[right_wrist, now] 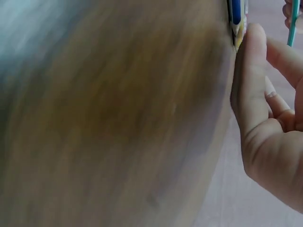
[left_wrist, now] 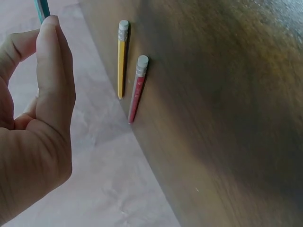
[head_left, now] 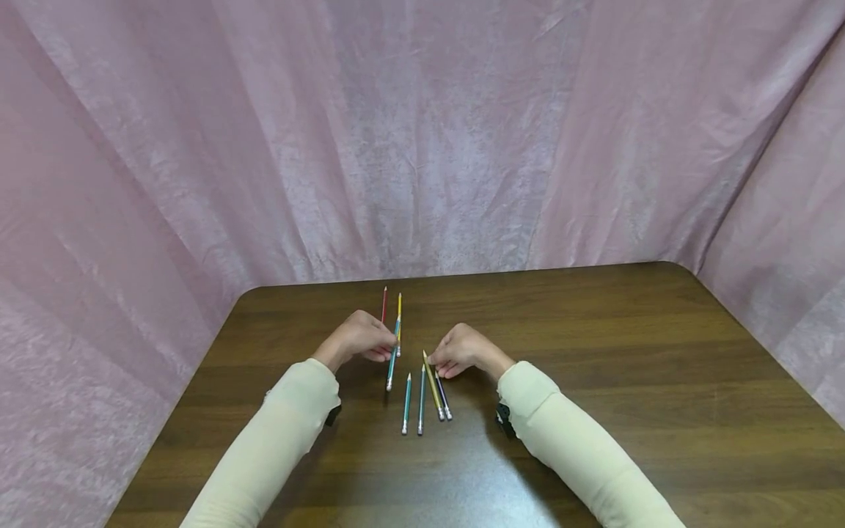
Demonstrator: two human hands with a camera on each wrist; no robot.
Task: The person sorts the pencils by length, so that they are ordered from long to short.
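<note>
My left hand pinches a light blue pencil between thumb and fingertips, its white eraser end toward me. In the left wrist view a short piece of this pencil shows above the fingertips. Just beyond that hand lie a red pencil and a yellow pencil, side by side. My right hand pinches a gold pencil close to its sharpened tip. Beside it lies a dark blue pencil, its point near the right fingertips.
On the brown wooden table, a teal pencil and a blue pencil lie to the left of the gold one, erasers toward me. A pink curtain hangs behind the table's far edge and along its sides.
</note>
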